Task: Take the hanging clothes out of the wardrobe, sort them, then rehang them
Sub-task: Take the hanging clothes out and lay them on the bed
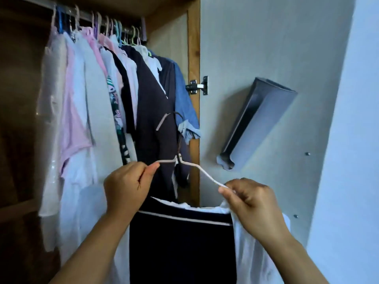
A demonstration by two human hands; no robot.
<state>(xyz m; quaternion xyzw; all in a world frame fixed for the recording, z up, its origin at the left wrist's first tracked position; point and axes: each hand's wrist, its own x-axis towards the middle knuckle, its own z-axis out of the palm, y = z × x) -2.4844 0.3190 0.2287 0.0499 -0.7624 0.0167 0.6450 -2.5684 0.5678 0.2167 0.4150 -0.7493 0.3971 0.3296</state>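
A pale pink hanger (196, 167) is held level in front of the wardrobe. My left hand (127, 187) pinches its left end and my right hand (250, 203) pinches its right end. A dark navy garment (180, 249) with white fabric (252, 253) beside it hangs from the hanger below my hands. Several clothes (98, 111) in white, pink, navy and denim blue hang on the rail (86, 16) at the upper left. The hanger's hook rises in front of the navy clothes.
The wardrobe's wooden side post (193, 58) with a metal hinge (198, 86) stands just right of the clothes. The open door (266, 58) carries a grey wall pocket (256, 128). A light wall (352, 140) fills the right edge.
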